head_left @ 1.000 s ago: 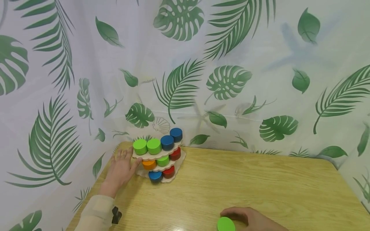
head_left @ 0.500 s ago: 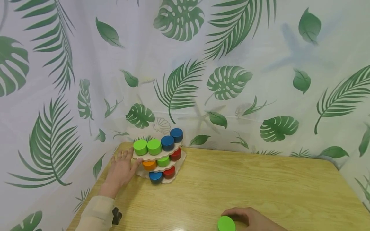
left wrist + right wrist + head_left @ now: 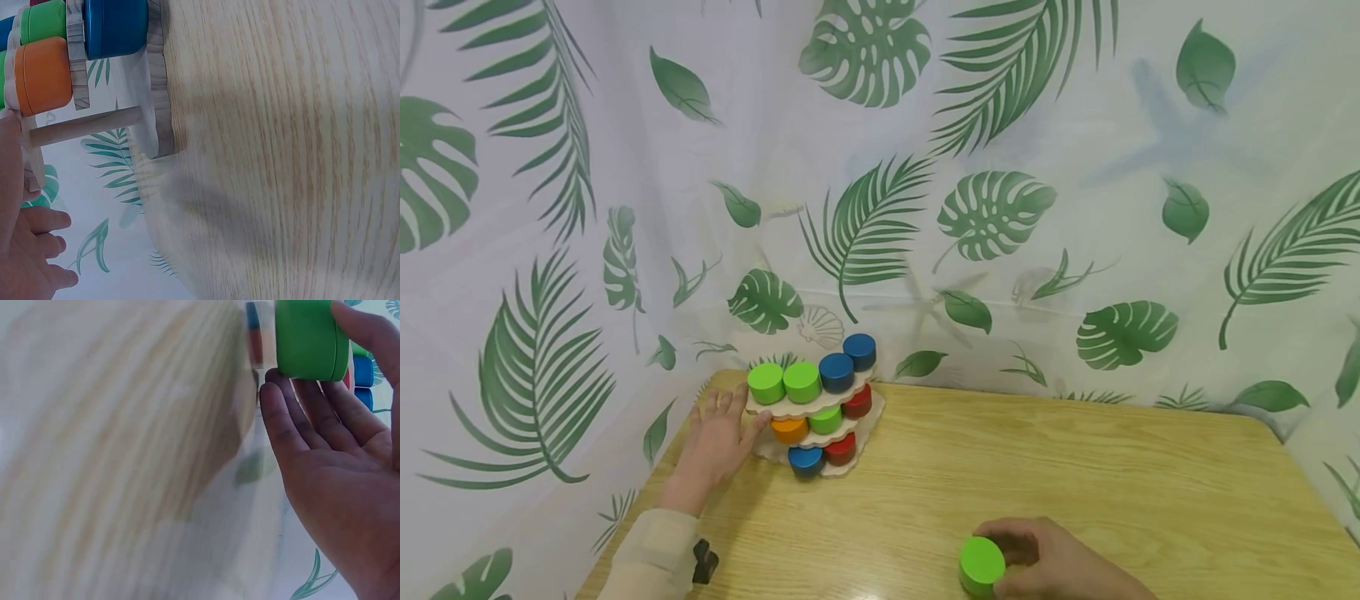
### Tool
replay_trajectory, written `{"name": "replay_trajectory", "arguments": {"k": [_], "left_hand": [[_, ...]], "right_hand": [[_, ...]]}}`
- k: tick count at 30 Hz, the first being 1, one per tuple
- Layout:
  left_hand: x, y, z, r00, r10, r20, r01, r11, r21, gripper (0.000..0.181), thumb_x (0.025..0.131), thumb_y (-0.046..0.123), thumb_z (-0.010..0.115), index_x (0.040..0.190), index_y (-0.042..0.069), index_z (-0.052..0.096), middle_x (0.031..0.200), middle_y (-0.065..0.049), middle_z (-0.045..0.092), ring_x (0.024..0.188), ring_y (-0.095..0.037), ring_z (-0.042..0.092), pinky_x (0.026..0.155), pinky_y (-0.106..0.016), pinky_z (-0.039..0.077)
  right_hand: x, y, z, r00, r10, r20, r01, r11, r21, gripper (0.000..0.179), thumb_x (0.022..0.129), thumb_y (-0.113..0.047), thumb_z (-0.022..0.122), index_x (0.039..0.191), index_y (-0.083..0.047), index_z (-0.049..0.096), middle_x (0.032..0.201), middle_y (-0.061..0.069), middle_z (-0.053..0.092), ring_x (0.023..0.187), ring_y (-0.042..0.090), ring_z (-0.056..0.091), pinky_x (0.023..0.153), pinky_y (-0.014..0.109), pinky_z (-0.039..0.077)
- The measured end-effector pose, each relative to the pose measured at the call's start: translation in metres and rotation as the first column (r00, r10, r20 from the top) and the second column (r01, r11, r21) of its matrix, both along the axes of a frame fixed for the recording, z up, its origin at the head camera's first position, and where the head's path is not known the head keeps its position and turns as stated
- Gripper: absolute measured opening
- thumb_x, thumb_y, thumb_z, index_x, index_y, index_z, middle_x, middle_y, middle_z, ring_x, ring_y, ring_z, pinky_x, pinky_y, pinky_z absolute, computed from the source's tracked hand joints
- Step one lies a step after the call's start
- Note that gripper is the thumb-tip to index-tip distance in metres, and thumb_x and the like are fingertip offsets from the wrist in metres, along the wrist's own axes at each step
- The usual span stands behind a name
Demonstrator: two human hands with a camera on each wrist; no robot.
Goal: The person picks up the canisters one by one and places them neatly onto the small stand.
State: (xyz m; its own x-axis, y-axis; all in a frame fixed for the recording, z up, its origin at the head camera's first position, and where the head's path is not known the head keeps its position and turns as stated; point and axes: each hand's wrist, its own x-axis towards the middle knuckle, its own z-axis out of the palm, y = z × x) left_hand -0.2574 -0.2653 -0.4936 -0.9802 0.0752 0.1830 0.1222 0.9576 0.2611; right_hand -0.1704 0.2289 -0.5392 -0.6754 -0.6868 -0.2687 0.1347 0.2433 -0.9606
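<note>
A wooden tiered stand [image 3: 783, 410] with scalloped shelves stands at the table's back left corner. On it sit several round blocks, among them a light green block [image 3: 766, 383], a dark blue block [image 3: 837, 372], an orange block [image 3: 45, 75] and a red block [image 3: 840, 449]. My left hand [image 3: 717, 442] grips the stand's top shelf at its left edge, thumb in front; part of the fingers is hidden. Near the table's front, my right hand [image 3: 1045, 560] pinches a light green round block [image 3: 982, 565] between thumb and fingers, held above the tabletop in the right wrist view.
The wood-grain table [image 3: 1075, 467] stretches between the hands and off to the right. A white curtain [image 3: 1000, 350] with green leaf prints hangs close behind the stand and along the left side. A dark object [image 3: 703, 561] is at my left sleeve.
My right hand has moved slightly up and away from the front edge with the green block, so more of the block's side shows. The left hand and the stand stay put.
</note>
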Motion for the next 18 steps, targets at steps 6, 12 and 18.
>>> {"name": "replay_trajectory", "arguments": {"k": [6,12,18], "left_hand": [[0.001,0.001,0.001,1.000,0.000,-0.002,0.000,1.000,-0.006,0.081,0.111,0.058,0.038,0.162,-0.005,0.031,0.162,-0.036,0.037,0.154,-0.060,0.025,0.122,-0.078,0.017],[0.000,0.000,0.000,1.000,-0.001,-0.003,0.001,1.000,-0.008,0.081,0.111,0.057,0.038,0.162,-0.005,0.031,0.162,-0.037,0.037,0.154,-0.059,0.024,0.122,-0.079,0.016],[0.000,0.000,0.001,1.000,-0.008,-0.003,0.008,1.000,-0.001,0.081,0.111,0.057,0.038,0.162,-0.005,0.031,0.162,-0.037,0.037,0.154,-0.060,0.024,0.122,-0.079,0.016]], "right_hand": [[-0.012,-0.005,0.002,0.987,0.004,-0.163,-0.002,1.000,0.017,0.052,0.097,-0.015,0.076,0.146,-0.003,0.059,0.143,0.017,0.065,0.123,0.005,0.065,0.099,0.016,0.052],[-0.024,-0.015,0.004,0.959,-0.043,-0.280,0.055,0.998,0.036,0.054,0.094,-0.019,0.080,0.142,-0.004,0.062,0.140,0.018,0.067,0.121,0.001,0.066,0.099,0.019,0.055],[-0.037,-0.030,0.006,0.938,-0.094,-0.335,0.118,0.992,0.052,0.057,0.093,-0.024,0.082,0.142,-0.001,0.061,0.143,0.019,0.065,0.128,0.018,0.067,0.103,0.025,0.056]]}}
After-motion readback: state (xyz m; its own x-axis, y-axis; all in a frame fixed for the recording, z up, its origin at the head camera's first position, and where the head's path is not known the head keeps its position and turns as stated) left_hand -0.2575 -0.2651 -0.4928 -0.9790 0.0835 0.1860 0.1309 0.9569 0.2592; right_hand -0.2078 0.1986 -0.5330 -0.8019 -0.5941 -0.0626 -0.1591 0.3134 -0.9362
